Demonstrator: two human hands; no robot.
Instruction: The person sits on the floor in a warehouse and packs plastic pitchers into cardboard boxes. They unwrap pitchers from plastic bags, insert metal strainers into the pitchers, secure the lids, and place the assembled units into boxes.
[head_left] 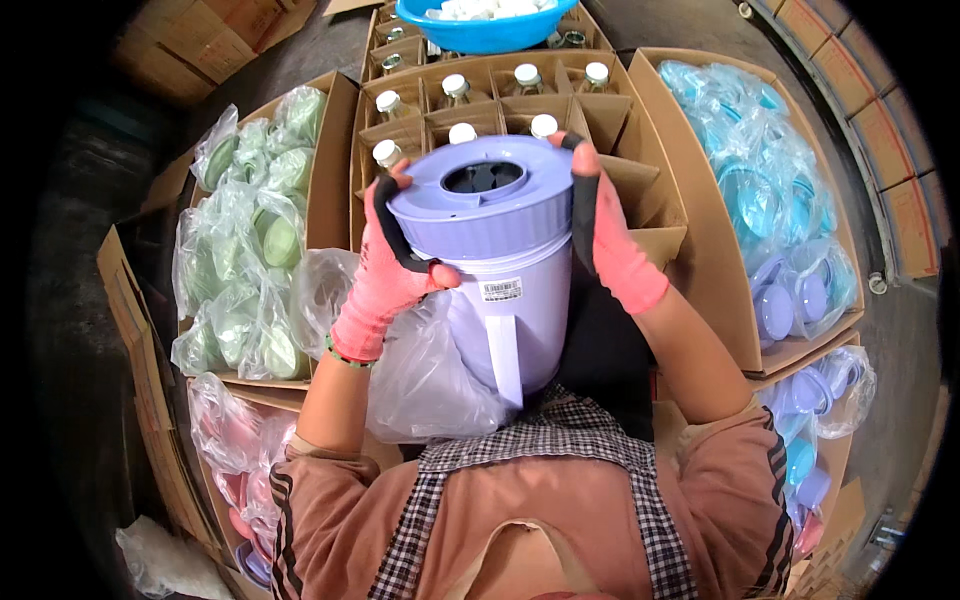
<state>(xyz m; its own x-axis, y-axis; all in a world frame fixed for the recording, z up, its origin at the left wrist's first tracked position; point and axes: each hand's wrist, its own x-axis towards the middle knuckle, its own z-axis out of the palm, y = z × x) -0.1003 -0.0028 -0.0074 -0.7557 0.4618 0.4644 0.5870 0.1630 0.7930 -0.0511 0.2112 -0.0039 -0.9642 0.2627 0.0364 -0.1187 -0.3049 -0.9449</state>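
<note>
A lilac plastic pitcher (470,325) with a wide round lid (420,200) is held up in front of my chest, its handle and a small label facing me. A dark opening shows in the middle of the lid. On its left side my left hand (392,260), in a pink and black glove with bare fingertips, grips the lid and upper body. My right hand (608,230), gloved alike, clasps the lid's right edge. Crumpled clear plastic bags (430,375) lie below my left hand, against the pitcher.
Ahead stands a divided cardboard box (655,205) with several white-capped clear bottles (457,92). A blue basin (480,35) holds white pieces behind it. Boxes of bagged green plasticware (250,235) and blue plasticware (745,150) flank me; pink bagged items (235,435) sit lower left.
</note>
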